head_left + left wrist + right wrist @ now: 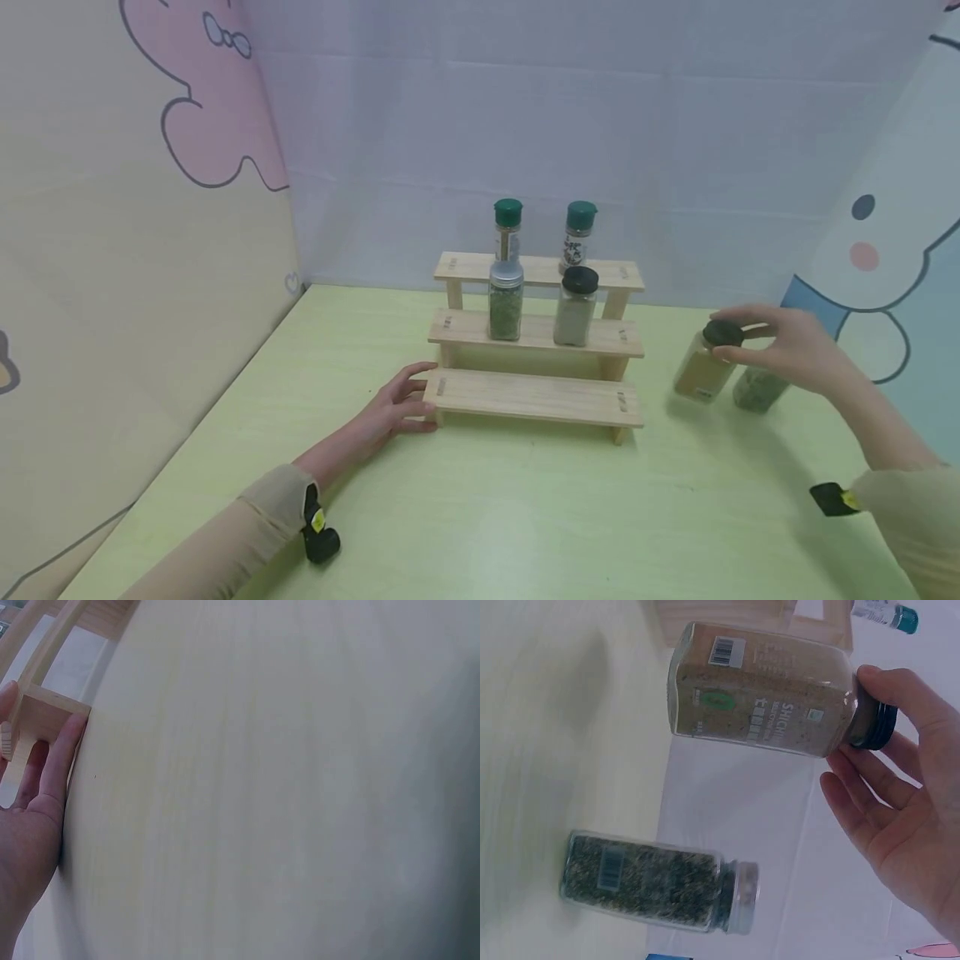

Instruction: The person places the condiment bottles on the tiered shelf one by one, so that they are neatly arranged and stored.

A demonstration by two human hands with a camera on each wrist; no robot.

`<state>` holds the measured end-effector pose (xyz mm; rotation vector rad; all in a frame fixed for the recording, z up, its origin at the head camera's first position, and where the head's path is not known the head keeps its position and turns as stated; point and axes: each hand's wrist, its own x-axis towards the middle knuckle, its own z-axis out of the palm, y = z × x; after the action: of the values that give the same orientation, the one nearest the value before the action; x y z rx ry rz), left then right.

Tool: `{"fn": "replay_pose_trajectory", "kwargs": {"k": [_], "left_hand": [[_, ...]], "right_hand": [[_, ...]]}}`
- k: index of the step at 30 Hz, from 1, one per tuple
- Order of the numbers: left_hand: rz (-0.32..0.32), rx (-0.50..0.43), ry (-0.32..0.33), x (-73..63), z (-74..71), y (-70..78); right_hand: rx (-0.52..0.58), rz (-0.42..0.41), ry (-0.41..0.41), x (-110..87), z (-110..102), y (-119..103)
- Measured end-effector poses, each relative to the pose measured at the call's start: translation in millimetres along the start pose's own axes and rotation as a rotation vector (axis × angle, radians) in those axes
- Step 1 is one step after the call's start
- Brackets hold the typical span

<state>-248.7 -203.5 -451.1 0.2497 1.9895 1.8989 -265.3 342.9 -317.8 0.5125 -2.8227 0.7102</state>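
Note:
My right hand (795, 346) pinches the black lid of a square glass spice jar (761, 690) filled with brown powder; it hangs tilted right of the rack, close over the table. Just beside it stands a jar of dark dried herbs (645, 881) with a silvery lid. At the left end of the three-step wooden spice rack (532, 393), my left hand (393, 404) grips the lowest step, its fingers spread around the end. The middle step holds a green herb jar (506, 308) and a black-lidded jar of pale powder (573, 312).
Two green-capped shakers, one at the left (507, 225) and one at the right (577, 237), stand on the top step. A pale green table (480, 517) lies under everything. Cloth walls (360, 150) with cartoon prints enclose the back and sides.

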Motion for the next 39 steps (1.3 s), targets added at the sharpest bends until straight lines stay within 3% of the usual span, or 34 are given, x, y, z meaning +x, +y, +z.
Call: {"fn": "replay_pose_trajectory", "kwargs": {"k": [18, 30, 39], "left_hand": [[-0.002, -0.006, 0.002, -0.5, -0.2, -0.1], [0.000, -0.020, 0.003, -1.1, 0.5, 1.4], [0.001, -0.031, -0.003, -2.8, 1.7, 3.0]], "right_hand": [[0.070, -0.020, 0.079, -17.1, -11.3, -83.0], [0.064, -0.148, 0.064, -26.4, 11.1, -129.2], [0.110, -0.237, 0.016, -16.9, 30.7, -157.9]]}}
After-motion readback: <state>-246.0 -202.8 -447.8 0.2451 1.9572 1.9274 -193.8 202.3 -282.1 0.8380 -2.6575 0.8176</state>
